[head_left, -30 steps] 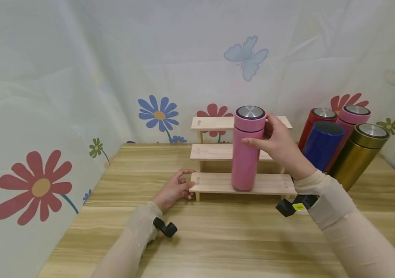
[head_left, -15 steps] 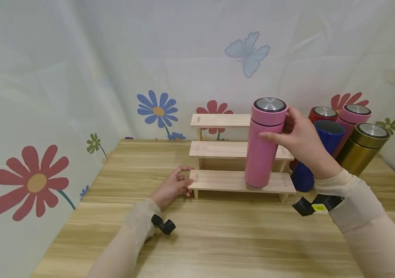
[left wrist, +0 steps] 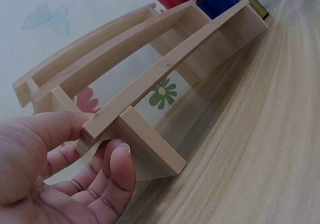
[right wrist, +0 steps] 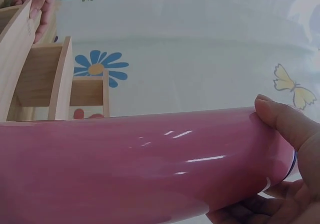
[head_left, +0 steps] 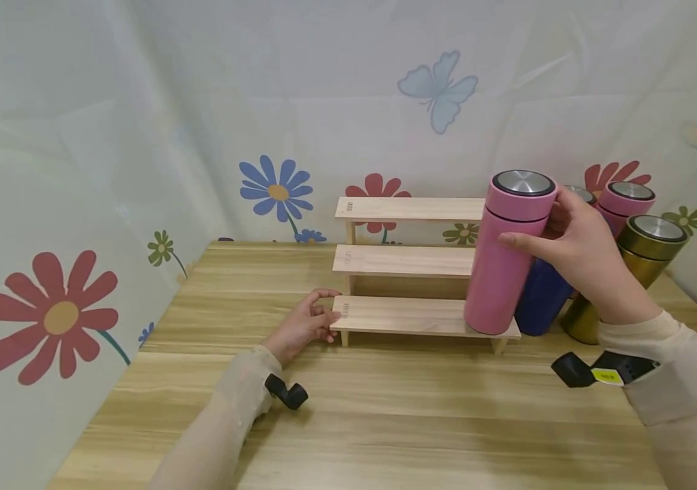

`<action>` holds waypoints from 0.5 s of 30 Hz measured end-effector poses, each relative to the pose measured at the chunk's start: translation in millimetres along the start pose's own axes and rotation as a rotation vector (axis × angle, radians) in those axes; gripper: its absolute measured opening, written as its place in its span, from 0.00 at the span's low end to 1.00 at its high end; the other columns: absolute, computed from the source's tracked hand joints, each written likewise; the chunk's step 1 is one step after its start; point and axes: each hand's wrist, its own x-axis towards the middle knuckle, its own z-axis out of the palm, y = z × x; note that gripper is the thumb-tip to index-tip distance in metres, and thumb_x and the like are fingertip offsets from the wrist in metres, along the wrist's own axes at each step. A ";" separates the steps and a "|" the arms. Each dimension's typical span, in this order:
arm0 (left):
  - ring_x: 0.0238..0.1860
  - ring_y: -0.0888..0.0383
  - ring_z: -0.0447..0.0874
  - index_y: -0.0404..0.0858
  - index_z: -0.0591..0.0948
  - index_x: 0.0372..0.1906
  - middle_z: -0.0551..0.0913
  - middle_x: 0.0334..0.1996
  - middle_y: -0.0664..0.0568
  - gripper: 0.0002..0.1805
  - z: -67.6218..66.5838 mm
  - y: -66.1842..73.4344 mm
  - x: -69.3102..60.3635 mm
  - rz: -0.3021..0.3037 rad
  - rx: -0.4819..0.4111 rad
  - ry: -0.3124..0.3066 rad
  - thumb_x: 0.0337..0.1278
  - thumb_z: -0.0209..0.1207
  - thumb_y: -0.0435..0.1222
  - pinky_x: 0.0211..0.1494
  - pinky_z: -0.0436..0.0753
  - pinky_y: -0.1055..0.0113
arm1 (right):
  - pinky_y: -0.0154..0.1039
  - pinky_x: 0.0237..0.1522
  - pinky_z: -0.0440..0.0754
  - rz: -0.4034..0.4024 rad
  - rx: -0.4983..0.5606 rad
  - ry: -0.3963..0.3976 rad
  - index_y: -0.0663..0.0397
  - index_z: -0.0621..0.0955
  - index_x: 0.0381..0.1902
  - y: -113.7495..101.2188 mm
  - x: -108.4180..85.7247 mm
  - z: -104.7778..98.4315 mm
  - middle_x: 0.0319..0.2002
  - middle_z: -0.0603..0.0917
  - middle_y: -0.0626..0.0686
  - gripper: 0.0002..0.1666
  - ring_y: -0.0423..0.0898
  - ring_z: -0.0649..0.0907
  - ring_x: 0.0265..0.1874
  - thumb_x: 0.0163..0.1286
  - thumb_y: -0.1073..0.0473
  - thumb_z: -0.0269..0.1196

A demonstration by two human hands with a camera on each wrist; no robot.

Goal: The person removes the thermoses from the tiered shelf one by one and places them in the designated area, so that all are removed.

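Note:
My right hand (head_left: 593,255) grips a pink thermos bottle (head_left: 508,265) near its top, thumb on the near side. The bottle leans slightly, its base at the right end of the lowest step of a three-tier wooden rack (head_left: 403,314). I cannot tell whether it touches that step. In the right wrist view the bottle's pink side (right wrist: 125,169) fills the lower part. My left hand (head_left: 301,327) pinches the left end of the lowest step. The left wrist view shows that hand (left wrist: 55,169) with its thumb on top of the board and fingers below.
Right of the rack stand a blue bottle (head_left: 544,299), a gold bottle (head_left: 655,238), another pink bottle (head_left: 629,197) and a red one, mostly hidden behind my right hand. The wooden table (head_left: 385,415) stretches in front. A cloth printed with flowers (head_left: 62,318) hangs behind.
My right hand has moved the pink bottle from the middle of the lowest step to its right end, now partly covering the blue bottle. My left hand keeps its place on the rack.

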 end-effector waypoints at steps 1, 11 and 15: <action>0.25 0.59 0.77 0.38 0.62 0.68 0.74 0.28 0.53 0.27 0.1 -0.3 -0.4 0.000 -0.001 0.000 0.67 0.53 0.31 0.30 0.81 0.69 | 0.15 0.41 0.75 0.013 -0.007 0.004 0.47 0.66 0.67 1.0 -1.5 -2.1 0.47 0.76 0.31 0.38 0.24 0.78 0.42 0.61 0.56 0.69; 0.25 0.59 0.77 0.38 0.61 0.68 0.74 0.28 0.53 0.27 0.8 -0.9 -0.7 -0.008 -0.004 0.005 0.67 0.53 0.31 0.30 0.80 0.69 | 0.16 0.37 0.76 0.057 -0.031 0.046 0.40 0.68 0.61 19.2 -19.0 -22.0 0.44 0.77 0.30 0.34 0.24 0.79 0.39 0.59 0.58 0.70; 0.25 0.59 0.77 0.39 0.62 0.68 0.74 0.29 0.52 0.27 0.8 -0.5 0.1 -0.014 -0.003 0.015 0.66 0.54 0.30 0.29 0.80 0.69 | 0.15 0.36 0.75 0.080 -0.061 0.067 0.42 0.67 0.61 29.9 -25.4 -28.1 0.43 0.75 0.28 0.35 0.22 0.78 0.38 0.59 0.58 0.71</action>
